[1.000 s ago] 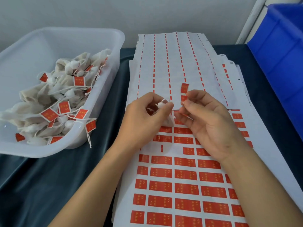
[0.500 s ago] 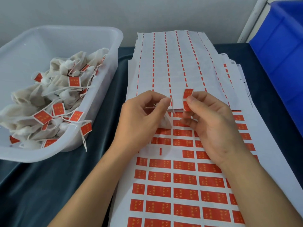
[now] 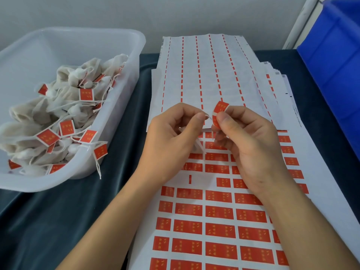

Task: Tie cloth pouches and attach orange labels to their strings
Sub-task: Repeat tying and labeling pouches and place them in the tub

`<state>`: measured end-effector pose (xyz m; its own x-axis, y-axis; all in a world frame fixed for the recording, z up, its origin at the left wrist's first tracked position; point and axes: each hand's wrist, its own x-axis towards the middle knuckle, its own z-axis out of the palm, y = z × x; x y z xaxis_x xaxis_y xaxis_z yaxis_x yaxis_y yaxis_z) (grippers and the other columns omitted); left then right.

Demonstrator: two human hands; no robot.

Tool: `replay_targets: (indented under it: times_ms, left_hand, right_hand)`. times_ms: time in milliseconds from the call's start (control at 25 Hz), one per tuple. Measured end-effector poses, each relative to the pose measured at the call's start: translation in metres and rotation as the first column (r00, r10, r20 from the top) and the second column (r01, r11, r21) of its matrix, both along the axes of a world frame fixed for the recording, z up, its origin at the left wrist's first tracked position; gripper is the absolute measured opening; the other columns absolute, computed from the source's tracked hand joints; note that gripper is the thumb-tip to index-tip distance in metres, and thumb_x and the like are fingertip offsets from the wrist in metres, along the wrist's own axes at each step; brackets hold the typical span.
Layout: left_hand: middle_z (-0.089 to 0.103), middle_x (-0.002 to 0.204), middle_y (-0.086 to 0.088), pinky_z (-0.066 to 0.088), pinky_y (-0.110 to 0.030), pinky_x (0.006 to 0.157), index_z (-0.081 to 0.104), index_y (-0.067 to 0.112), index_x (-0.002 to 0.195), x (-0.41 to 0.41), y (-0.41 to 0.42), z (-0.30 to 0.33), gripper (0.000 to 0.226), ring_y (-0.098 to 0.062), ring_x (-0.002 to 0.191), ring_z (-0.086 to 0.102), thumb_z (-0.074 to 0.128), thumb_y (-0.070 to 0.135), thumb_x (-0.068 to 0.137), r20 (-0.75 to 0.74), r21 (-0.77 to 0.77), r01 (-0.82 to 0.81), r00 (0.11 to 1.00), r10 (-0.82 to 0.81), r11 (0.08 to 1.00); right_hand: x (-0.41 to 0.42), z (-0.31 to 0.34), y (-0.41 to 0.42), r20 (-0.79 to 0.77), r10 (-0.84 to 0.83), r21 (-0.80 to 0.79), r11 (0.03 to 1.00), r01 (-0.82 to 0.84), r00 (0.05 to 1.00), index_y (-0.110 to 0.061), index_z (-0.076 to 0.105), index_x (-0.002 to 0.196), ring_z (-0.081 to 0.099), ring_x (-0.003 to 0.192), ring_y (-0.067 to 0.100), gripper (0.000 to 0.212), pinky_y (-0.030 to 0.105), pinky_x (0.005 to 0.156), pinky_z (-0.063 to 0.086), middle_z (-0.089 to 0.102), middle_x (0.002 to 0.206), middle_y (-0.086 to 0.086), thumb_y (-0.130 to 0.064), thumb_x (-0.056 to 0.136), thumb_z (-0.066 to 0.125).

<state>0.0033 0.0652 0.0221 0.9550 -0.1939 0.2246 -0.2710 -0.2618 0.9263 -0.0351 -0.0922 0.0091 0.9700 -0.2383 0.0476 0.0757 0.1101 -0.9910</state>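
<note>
The orange label (image 3: 219,113) is thin, light and limp, probably adhesive-backed; handle it by the edges. It curls above the label sheet (image 3: 214,227) on the table, pinched by the right hand (image 3: 251,147) between thumb and forefinger. The left hand (image 3: 171,141) pinches the fine string (image 3: 208,116) end beside the label, pouch (image 3: 197,147) hanging beneath. Both wrists are raised.

You had two hands up, one curled orange label (image 3: 219,112) pinched, one white tub (image 3: 81,41), one blue crate (image 3: 335,61).
</note>
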Motion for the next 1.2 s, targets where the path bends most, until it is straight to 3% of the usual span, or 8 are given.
replay_targets:
  times_ms: [400,840,1200]
  left_hand:
    - [0.077,0.088,0.008,0.063,-0.030,0.080,0.076,0.021,0.099,-0.0014,0.0015,0.0011,0.016,-0.015,0.087,0.075,0.062,0.024,0.106,-0.006,-0.018,0.031,0.999,-0.031,0.999]
    - [0.075,0.083,0.013,0.056,-0.015,0.074,0.076,0.026,0.093,-0.0030,0.0001,0.0036,0.020,-0.007,0.081,0.073,0.061,0.023,0.106,-0.011,-0.031,0.044,0.999,-0.044,0.999]
    - [0.079,0.087,0.013,0.062,-0.022,0.079,0.077,0.026,0.095,-0.0032,0.0001,0.0007,0.012,-0.009,0.086,0.077,0.068,0.025,0.102,-0.027,-0.031,0.030,0.999,-0.031,0.999]
  right_hand:
    - [-0.0006,0.0022,0.0065,0.012,-0.006,-0.055,0.998,0.007,1.000,-0.021,0.075,0.103,0.074,0.079,0.015,0.015,0.022,0.071,0.059,0.077,0.088,-0.003,-0.031,0.093,0.070]
    - [-0.0019,0.0060,0.0088,0.009,-0.039,-0.123,0.992,0.039,0.999,-0.022,0.074,0.103,0.074,0.077,0.010,0.014,0.015,0.067,0.057,0.077,0.086,-0.008,-0.030,0.094,0.069]
    - [-0.0012,0.0045,0.0095,0.074,-0.062,-0.256,0.963,0.079,0.995,-0.023,0.072,0.102,0.073,0.080,0.006,0.008,0.013,0.064,0.056,0.075,0.086,-0.013,-0.027,0.096,0.069]
